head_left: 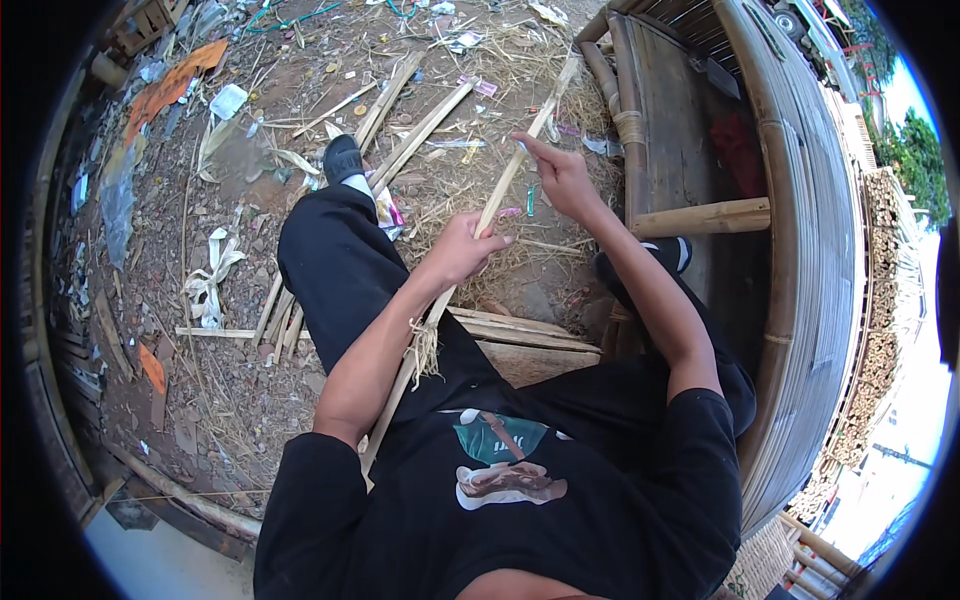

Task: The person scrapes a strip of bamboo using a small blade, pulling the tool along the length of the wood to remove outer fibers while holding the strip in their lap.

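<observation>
A long pale bamboo strip (508, 185) slants from the ground ahead, across my lap and back under my left forearm. My left hand (468, 247) is wrapped round its middle, thumb pointing right. Frayed fibres (425, 350) hang off the strip below that hand. Farther up, my right hand (567, 180) is at the strip's right side. Its index finger stretches to the strip, while the other fingers are curled in. Whatever those curled fingers may hold is hidden.
Split bamboo pieces (425, 135) lie ahead, beside my left shoe (343, 160). Wooden boards (525, 330) are between my legs. A bamboo-framed bench (700, 217) stands close on the right. Scraps, straw and an orange sheet (175, 88) litter the dirt ground at left.
</observation>
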Tool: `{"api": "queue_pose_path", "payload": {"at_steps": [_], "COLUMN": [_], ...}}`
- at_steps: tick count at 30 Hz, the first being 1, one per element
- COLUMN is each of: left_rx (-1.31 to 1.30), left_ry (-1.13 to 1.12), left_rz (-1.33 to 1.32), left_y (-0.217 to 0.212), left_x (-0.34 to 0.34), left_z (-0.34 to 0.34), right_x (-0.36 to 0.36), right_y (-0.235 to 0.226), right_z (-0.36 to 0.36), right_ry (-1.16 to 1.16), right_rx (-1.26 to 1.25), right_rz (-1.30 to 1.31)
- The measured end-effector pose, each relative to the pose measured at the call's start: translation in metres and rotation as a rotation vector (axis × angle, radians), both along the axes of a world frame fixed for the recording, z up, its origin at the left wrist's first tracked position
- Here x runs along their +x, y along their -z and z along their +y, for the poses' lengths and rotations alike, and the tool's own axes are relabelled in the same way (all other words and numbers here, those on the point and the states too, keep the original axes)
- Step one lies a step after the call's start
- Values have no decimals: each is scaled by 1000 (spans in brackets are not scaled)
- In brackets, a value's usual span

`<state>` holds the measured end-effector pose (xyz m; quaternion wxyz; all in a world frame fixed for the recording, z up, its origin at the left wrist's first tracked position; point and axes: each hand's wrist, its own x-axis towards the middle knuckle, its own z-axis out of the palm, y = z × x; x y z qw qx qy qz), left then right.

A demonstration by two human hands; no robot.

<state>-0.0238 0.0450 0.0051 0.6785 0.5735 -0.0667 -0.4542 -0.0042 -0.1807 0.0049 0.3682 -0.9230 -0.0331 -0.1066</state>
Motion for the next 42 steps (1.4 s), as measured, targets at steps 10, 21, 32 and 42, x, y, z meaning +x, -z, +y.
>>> {"api": "queue_pose_path", "payload": {"at_steps": [10,21,32,42], "left_rx": [-9,65,39,111], "left_ry": [25,29,32,70], "left_rz": [-49,-102,-59,-108], "left_y": [13,14,21,18], "left_x": [-1,-4,-1,-9], "left_z": [-1,3,-1,2], "right_x": [2,-10,0,-4], "right_y": [12,19,8,28], "right_z": [-13,3,-5,-13], "right_ry": [80,21,126,-46], "right_rx": [45,28,109,82], "right_rz": [21,-15,58,-1]}}
